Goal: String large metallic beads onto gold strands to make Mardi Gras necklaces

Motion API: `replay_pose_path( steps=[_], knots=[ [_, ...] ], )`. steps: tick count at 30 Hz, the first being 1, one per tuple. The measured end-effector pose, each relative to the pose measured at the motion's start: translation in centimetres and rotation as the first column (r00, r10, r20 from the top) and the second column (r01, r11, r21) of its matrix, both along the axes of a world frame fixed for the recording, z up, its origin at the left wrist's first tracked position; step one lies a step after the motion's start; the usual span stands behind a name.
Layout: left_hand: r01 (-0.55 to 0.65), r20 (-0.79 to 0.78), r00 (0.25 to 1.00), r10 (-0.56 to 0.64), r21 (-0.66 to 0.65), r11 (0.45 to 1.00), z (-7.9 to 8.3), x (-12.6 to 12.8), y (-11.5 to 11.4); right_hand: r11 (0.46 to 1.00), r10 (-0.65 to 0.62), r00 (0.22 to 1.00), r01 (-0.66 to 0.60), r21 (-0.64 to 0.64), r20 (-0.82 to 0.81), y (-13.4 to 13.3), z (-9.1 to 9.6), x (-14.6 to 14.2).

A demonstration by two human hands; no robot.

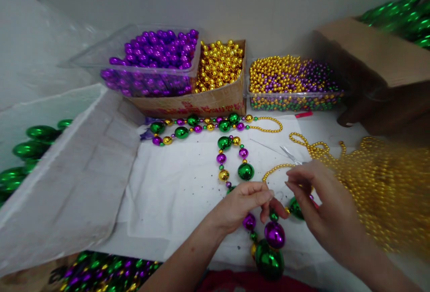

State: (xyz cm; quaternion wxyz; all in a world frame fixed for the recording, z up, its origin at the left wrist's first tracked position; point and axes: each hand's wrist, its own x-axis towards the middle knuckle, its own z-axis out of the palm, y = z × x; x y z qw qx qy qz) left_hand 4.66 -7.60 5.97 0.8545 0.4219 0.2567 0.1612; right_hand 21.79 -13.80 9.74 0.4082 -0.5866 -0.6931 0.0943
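Observation:
My left hand (250, 202) is closed in a pinch at the end of a bead necklace. Large green, purple and gold beads hang below it, among them a purple bead (274, 234) and a green bead (269, 259). My right hand (319, 200) is close by on the right, fingertips pinched; whatever lies between them is too fine to make out. Scissor blades (290, 154) show just beyond the right fingers; whether that hand holds the scissors I cannot tell. A strand of small gold beads (277, 169) curves behind both hands. More of the necklace (224, 175) lies on the white cloth.
A finished-looking necklace (182, 132) lies farther back. Behind it stand a tub of purple beads (134, 70), a carton of gold beads (220, 99) and a tub of mixed small beads (295, 95). Gold strands (386, 184) heap at right. A foam box wall (83, 180) rises at left.

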Motion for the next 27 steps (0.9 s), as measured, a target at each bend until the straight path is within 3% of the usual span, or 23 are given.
replay_pose_path(
  steps=[4, 7, 10, 13, 15, 17, 19, 21, 24, 27],
  knots=[
    [-0.127, 0.105, 0.985, 0.138, -0.107, 0.986, 0.3, 0.2, 0.2, 0.997, 0.027, 0.995, -0.034, 0.072, 0.091, -0.5, 1.3, -0.7],
    [-0.190, 0.153, 0.964, 0.216, -0.165, 0.968, 0.3, 0.1, 0.4, 0.995, 0.070, 0.991, -0.078, 0.065, 0.115, -1.4, 0.6, -1.6],
    [-0.211, 0.150, 0.959, 0.242, -0.194, 0.958, 0.0, -0.1, 0.6, 0.998, 0.054, 0.998, -0.053, -0.029, 0.019, -2.2, -1.3, -2.3],
    [-0.208, 0.133, 0.964, 0.231, -0.172, 0.963, -0.5, -0.3, 0.5, 0.983, -0.024, 0.982, -0.011, -0.183, -0.187, -2.6, -3.2, -2.9],
    [-0.205, 0.118, 0.967, 0.224, -0.150, 0.967, -0.7, -0.5, 0.5, 0.953, -0.113, 0.915, -0.010, -0.302, -0.386, -2.5, -4.0, -3.1],
    [-0.198, 0.100, 0.972, 0.211, -0.125, 0.972, -0.8, -0.8, 0.5, 0.919, -0.194, 0.798, -0.055, -0.389, -0.571, -2.1, -4.4, -3.1],
    [-0.186, 0.088, 0.977, 0.195, -0.097, 0.978, -0.8, -1.0, 0.5, 0.893, -0.237, 0.682, -0.128, -0.432, -0.692, -1.7, -4.5, -3.0],
    [-0.177, 0.079, 0.980, 0.182, -0.063, 0.982, -0.8, -1.3, 0.6, 0.860, -0.247, 0.620, -0.214, -0.463, -0.745, -1.2, -4.5, -2.9],
    [-0.166, 0.055, 0.985, 0.166, 0.004, 0.986, -0.7, -1.5, 0.8, 0.823, -0.205, 0.650, -0.291, -0.488, -0.732, -0.5, -4.4, -2.6],
    [-0.156, 0.019, 0.988, 0.155, 0.061, 0.986, -0.5, -1.6, 0.9, 0.872, -0.127, 0.763, -0.219, -0.439, -0.633, 0.2, -4.4, -2.6]
  ],
)
